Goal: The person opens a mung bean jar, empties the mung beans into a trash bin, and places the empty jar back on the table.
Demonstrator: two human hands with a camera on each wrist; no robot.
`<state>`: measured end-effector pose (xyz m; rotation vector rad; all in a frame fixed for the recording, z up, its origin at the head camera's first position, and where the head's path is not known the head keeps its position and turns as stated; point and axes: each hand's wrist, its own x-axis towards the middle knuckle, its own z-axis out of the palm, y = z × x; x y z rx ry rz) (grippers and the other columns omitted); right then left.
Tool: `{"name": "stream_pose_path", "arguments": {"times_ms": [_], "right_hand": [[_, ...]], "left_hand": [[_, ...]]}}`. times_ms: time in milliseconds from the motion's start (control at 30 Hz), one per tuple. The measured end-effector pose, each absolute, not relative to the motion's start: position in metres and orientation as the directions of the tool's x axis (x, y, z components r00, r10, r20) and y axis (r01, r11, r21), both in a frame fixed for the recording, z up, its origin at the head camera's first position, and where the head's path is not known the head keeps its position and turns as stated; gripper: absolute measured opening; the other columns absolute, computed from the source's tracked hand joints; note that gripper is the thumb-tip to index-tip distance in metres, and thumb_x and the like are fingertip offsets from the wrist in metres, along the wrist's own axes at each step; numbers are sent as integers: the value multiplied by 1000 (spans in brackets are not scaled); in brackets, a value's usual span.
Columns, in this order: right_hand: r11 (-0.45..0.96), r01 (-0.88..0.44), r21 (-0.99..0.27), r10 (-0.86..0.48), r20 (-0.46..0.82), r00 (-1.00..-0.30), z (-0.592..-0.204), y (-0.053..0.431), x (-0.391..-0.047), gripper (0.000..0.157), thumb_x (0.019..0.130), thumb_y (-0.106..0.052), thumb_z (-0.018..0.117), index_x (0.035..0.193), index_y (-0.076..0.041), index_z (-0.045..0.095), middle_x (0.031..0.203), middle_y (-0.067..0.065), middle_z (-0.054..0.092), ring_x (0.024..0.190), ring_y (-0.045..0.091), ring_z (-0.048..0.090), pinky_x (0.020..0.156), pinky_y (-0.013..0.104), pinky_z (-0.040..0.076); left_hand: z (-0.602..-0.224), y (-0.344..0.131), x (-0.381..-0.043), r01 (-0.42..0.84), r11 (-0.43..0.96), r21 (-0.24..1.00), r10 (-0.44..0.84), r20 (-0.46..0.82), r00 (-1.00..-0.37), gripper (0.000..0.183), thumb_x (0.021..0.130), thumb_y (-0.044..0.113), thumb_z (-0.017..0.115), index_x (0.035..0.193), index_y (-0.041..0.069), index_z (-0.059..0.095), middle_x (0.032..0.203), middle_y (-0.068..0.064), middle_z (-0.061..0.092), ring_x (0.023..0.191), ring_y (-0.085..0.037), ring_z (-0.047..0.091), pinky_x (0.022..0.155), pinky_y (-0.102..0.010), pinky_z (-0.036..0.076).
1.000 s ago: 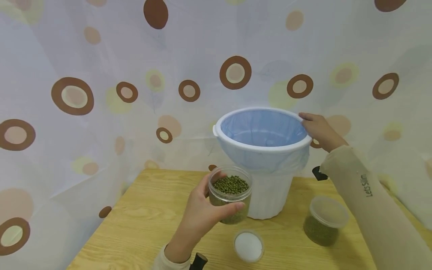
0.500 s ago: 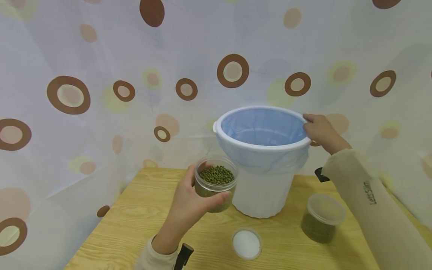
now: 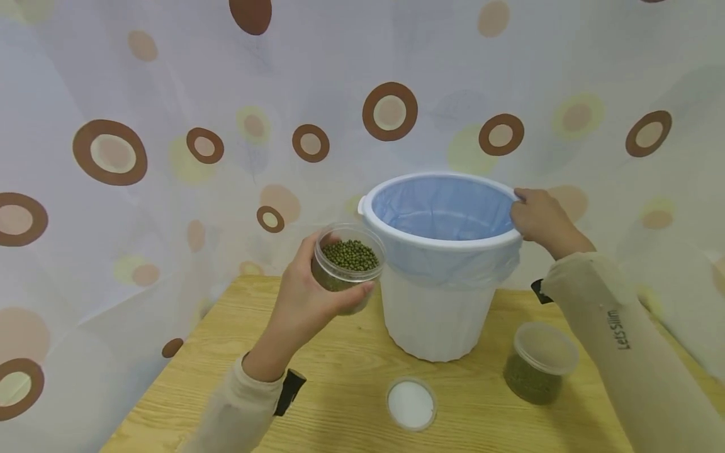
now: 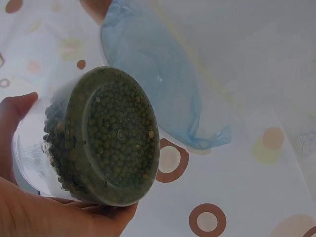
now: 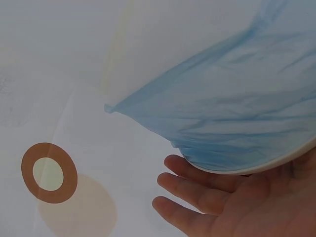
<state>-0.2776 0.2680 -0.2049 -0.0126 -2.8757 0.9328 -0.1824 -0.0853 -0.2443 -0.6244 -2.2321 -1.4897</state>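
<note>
In the head view my left hand (image 3: 303, 283) grips a clear plastic jar (image 3: 347, 267), its thumb and fingers round the sides. The lidless jar holds green mung beans (image 3: 351, 255) and is raised just left of the trash bin's rim. The left wrist view shows the jar's base (image 4: 121, 136), beans visible through it. My right hand (image 3: 546, 223) holds the right side of the rim of the white trash bin (image 3: 438, 321), which has a blue liner bag (image 3: 447, 204). In the right wrist view several fingers (image 5: 197, 195) lie outside the rim; the thumb is hidden.
A second tub (image 3: 538, 365) of greenish contents, with a translucent lid on, stands right on the wooden table (image 3: 272, 333). A small round lid (image 3: 411, 404), white in the middle, lies in front of the bin. Behind hangs a patterned sheet (image 3: 340, 63).
My left hand has moved up and to the left with the jar, away from the front of the bin. The right hand stays at the bin's rim.
</note>
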Motion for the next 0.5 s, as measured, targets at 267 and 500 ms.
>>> {"name": "stream_pose_path", "arguments": {"times_ms": [267, 500], "right_hand": [[831, -40, -555, 39, 129, -991, -205, 269, -276, 61, 95, -21, 19, 147, 12, 14, 145, 38, 26, 107, 45, 47, 84, 51, 45], [842, -56, -537, 29, 148, -989, -204, 268, -278, 61, 98, -24, 19, 146, 13, 17, 148, 37, 19, 135, 53, 20, 109, 61, 19]], "left_hand": [[-213, -82, -212, 627, 450, 636, 191, 617, -764, 84, 69, 19, 86, 138, 4, 41, 127, -9, 51, 111, -23, 51, 91, -40, 46], [-187, -73, -242, 624, 608, 491, 223, 649, -728, 87, 69, 26, 85, 139, 2, 39, 129, -14, 50, 115, -29, 47, 94, -46, 42]]}}
